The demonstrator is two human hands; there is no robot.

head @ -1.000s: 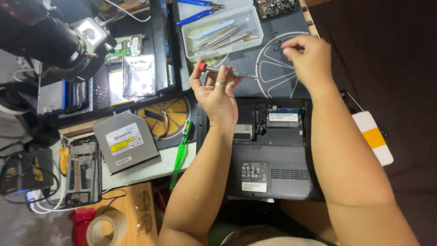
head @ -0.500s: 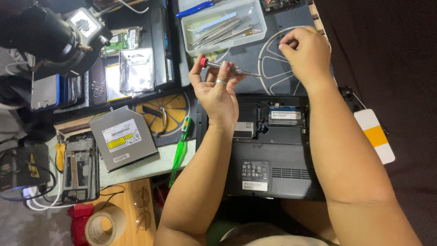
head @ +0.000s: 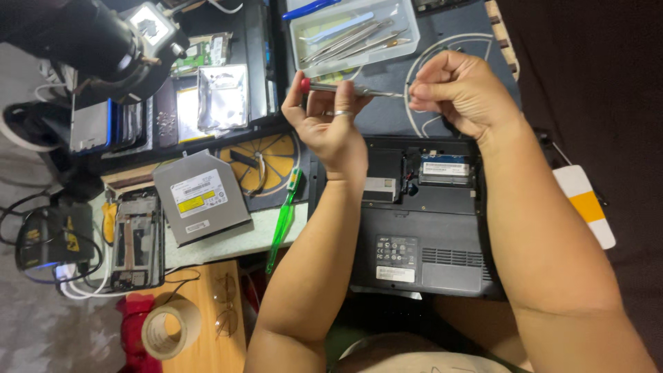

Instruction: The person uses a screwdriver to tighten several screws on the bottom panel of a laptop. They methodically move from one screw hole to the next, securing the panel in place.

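- Cluttered counter (head: 228,238): an optical drive (head: 199,197), a clear tool tray (head: 353,33) and a roll of tape (head: 170,329).
- Left hand (head: 330,121) has its grip pinched on a red-capped screwdriver (head: 349,88), held level above the open laptop (head: 421,214).
- Right hand (head: 461,91) has its grip pressed together at the tip; what it pinches is too small to tell.
- Steadying the shaft would help; keep the fingertips light.

Both forearms are bare, with no sleeves showing. The left hand (head: 330,128) wears a plain silver ring (head: 339,112) on one finger
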